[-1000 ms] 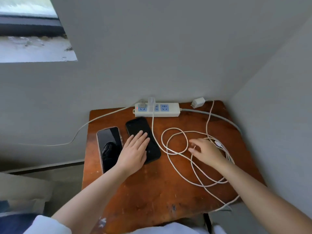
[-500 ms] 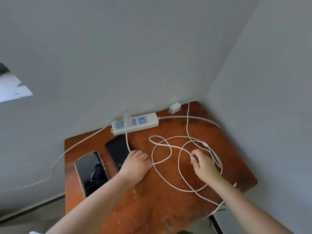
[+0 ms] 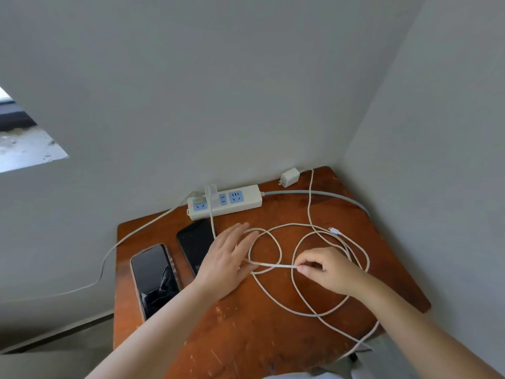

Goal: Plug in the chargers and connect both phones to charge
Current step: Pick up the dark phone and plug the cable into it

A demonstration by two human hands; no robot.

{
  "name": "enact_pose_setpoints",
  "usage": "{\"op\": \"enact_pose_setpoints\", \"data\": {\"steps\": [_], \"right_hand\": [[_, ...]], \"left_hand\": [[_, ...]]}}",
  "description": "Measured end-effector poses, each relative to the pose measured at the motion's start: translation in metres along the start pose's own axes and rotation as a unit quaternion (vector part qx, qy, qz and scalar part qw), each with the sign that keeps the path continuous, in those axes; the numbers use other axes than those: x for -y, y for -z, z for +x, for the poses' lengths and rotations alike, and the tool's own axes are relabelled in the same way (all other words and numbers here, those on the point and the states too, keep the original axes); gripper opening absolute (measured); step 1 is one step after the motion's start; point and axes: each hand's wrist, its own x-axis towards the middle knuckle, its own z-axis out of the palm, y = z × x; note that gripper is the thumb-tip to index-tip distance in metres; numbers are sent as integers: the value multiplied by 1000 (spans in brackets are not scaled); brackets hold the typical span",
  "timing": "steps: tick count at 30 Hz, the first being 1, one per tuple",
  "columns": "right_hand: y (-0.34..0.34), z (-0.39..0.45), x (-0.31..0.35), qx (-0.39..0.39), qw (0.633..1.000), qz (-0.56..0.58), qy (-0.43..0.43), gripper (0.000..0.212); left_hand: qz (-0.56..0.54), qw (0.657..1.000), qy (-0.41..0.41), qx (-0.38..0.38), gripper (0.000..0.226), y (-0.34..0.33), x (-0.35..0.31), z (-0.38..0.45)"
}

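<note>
Two dark phones lie on the brown table (image 3: pixel 246 337): one phone (image 3: pixel 154 280) at the left edge, a second phone (image 3: pixel 192 244) beside it. A white power strip (image 3: pixel 246 199) sits at the back with one charger (image 3: pixel 211 194) plugged in. A second white charger (image 3: pixel 289 177) lies loose at the back corner. White cables (image 3: pixel 325 310) loop in a tangle over the table's right half, with a connector end (image 3: pixel 334 230) lying free. My left hand (image 3: pixel 226 263) rests flat, fingers spread, over a cable loop. My right hand (image 3: pixel 328 269) pinches a cable strand.
Grey walls close the table in at the back and right. The power strip's grey cord (image 3: pixel 314 194) runs to the right edge. Another thin cord (image 3: pixel 109 255) trails off the table's left side toward the floor.
My left hand has slid right off the second phone onto the cable loop and opened flat. My right hand has closed on a cable strand. The camera view has tilted.
</note>
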Motion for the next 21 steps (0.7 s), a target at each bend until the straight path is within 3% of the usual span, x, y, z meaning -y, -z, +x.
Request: {"op": "enact_pose_setpoints", "data": {"steps": [2, 4, 6, 9, 12, 14, 19, 21], "right_hand": [[6, 0, -2, 13, 1000, -3, -4, 14], [19, -1, -11, 8, 999, -40, -14, 16], [36, -7, -25, -42, 993, -111, -28, 15], [48, -13, -46, -136, 960, -242, -46, 13], [40, -14, -66, -71, 959, -255, -103, 20], [33, -11, -76, -35, 970, -191, -145, 23], [36, 13, -78, -200, 952, -134, -190, 29], [42, 30, -75, -208, 945, -145, -205, 34]], "left_hand": [[-7, 990, -139, 4, 17, 0, -5, 6], [-44, 985, -163, 38, 31, -2, 1, 7], [-60, 990, -97, 88, 51, -4, 5, 6], [56, 981, -9, 188, 44, -16, 18, 11], [162, 947, 8, 277, 41, -28, 16, 20], [177, 943, 9, 281, 39, -35, 14, 25], [137, 962, 16, 237, 34, -47, -2, 22], [133, 967, 19, 218, 26, -51, -7, 17]]}}
